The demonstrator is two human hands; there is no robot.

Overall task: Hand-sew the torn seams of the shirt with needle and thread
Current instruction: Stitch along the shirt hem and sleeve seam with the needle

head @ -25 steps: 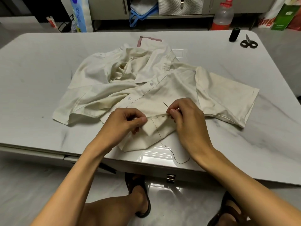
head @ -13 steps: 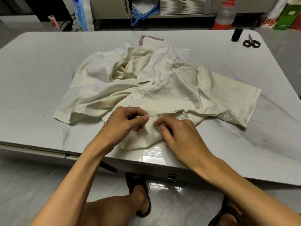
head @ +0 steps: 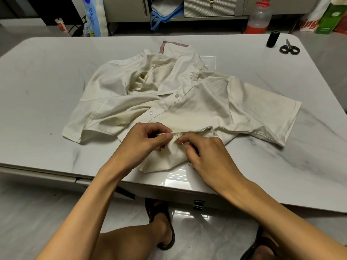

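Two hands meet at the table's (head: 262, 166) near edge, right hand (head: 204, 152) pinching a needle (head: 178, 141) just beside the left hand's (head: 148, 139) thumb, which nips taut a seam of the shirt (head: 187, 102) spread beyond, where one hard push risks a prick.

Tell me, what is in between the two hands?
The head view shows the needle and a fold of the shirt between them; the left hand pinches the fold, the right hand pinches the needle.

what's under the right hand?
Under the right hand, which pinches a thin needle: a fold of the cream fabric shirt on the grey marble-look table, a dark thread trailing out. The thread's path beneath the palm is covered.
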